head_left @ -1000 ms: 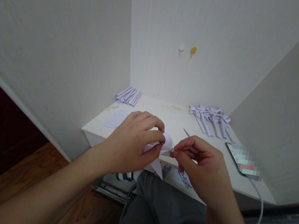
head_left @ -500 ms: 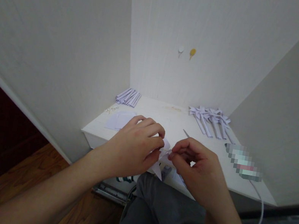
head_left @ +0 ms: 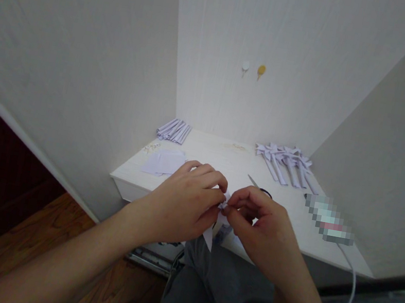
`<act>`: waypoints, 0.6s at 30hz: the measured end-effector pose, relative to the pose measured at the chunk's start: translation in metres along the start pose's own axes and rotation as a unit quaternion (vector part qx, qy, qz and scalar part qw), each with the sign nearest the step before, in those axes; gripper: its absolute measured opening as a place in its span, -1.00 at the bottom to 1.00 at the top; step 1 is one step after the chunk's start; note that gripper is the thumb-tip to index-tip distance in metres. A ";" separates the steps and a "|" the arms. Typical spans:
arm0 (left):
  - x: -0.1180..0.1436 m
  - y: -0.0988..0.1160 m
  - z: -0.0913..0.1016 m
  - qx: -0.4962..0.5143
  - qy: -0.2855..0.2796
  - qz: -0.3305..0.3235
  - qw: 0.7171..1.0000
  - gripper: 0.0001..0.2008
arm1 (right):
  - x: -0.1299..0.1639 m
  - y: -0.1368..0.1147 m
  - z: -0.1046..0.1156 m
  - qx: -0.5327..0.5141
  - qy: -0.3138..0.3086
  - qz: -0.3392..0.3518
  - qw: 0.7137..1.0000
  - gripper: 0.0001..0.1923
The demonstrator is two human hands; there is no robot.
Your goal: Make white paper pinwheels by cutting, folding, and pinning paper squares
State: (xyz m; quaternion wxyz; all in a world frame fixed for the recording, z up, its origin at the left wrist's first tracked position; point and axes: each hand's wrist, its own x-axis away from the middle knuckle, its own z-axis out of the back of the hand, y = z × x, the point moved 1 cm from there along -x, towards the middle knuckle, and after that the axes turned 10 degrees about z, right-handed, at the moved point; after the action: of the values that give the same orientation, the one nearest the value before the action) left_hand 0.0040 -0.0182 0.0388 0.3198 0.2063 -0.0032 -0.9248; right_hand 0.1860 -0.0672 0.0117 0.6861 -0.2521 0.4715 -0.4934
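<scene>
My left hand (head_left: 181,202) and my right hand (head_left: 260,224) meet fingertip to fingertip over the near edge of a small white table (head_left: 220,162). Between them they pinch a folded white paper piece (head_left: 212,229). Its pointed tail hangs down below my fingers, and its upper part is mostly hidden by them. Both hands are closed on the paper, above my lap.
On the table lie flat white paper sheets (head_left: 163,161) at the left, a bundle of folded paper strips (head_left: 174,130) at the back left, several finished paper bows (head_left: 287,162) at the back right, scissors (head_left: 259,186), and a phone (head_left: 327,218) with a white cable (head_left: 354,282). Walls enclose three sides.
Both hands have drawn closer together and slightly lower, and the paper is gathered tighter, so less of it shows. The scissors' handle has come into view behind my right hand.
</scene>
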 end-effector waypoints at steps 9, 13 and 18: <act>0.000 -0.003 -0.002 0.034 0.005 0.007 0.999 -0.89 | -0.002 0.001 -0.001 -0.005 0.002 0.003 1.000 -0.95; 0.000 -0.006 -0.002 0.068 0.009 0.010 0.998 -0.87 | -0.003 0.002 0.000 -0.022 0.008 -0.002 1.000 -0.96; 0.001 -0.010 -0.005 0.110 0.034 0.026 0.993 -0.85 | -0.003 0.003 0.002 -0.019 0.008 -0.002 1.000 -0.93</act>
State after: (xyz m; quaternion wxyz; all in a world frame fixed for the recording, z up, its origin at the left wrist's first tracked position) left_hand -0.0009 -0.0100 0.0328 0.3188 0.2713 -0.0996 -0.9027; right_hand 0.1888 -0.0636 0.0108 0.6764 -0.2626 0.4854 -0.4878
